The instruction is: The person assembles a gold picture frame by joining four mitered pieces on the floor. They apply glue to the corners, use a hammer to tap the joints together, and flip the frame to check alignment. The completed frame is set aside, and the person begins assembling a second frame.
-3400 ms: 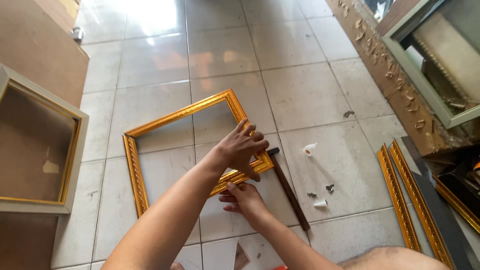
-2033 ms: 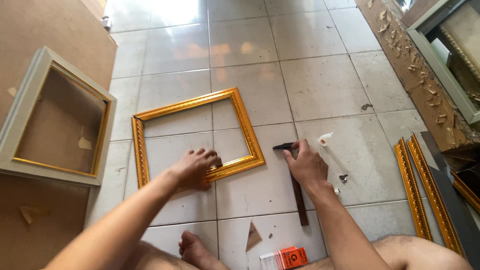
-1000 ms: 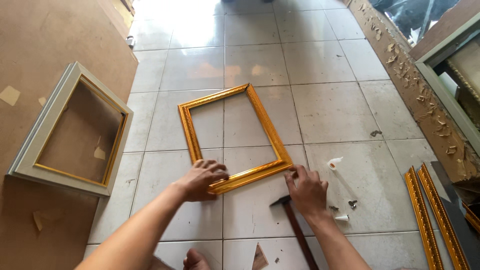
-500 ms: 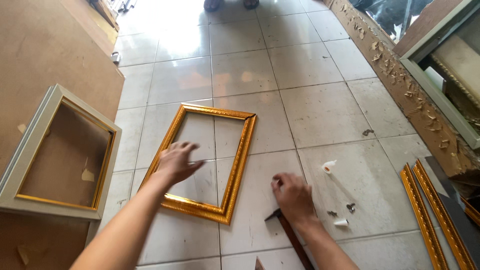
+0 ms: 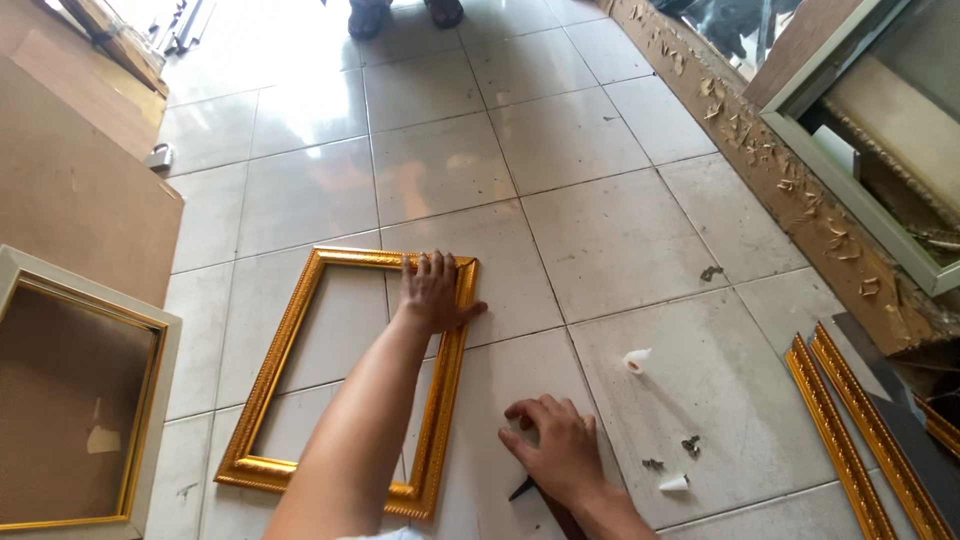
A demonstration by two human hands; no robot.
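One gold frame [image 5: 290, 400] lies flat on the tiled floor [image 5: 600, 200], and everything else is placed from it. The left hand [image 5: 434, 292] rests flat on its far right corner, fingers spread and pressed on the moulding, gripping nothing. Just right of the frame's near right side, the right hand [image 5: 556, 451] lies palm down with fingers loosely curled over a dark tool [image 5: 540, 495]; whether it actually grips the tool cannot be told. Further right of the frame sit two small white cones [image 5: 636, 360] and a few dark bits [image 5: 690, 445] between them. Well right, two gold moulding strips [image 5: 840, 440] lie side by side. Left of the frame stands one pale boxed frame [image 5: 75, 400] with a gold inner edge. Far beyond the frame, another person's two feet [image 5: 400, 12] show at the picture's top.
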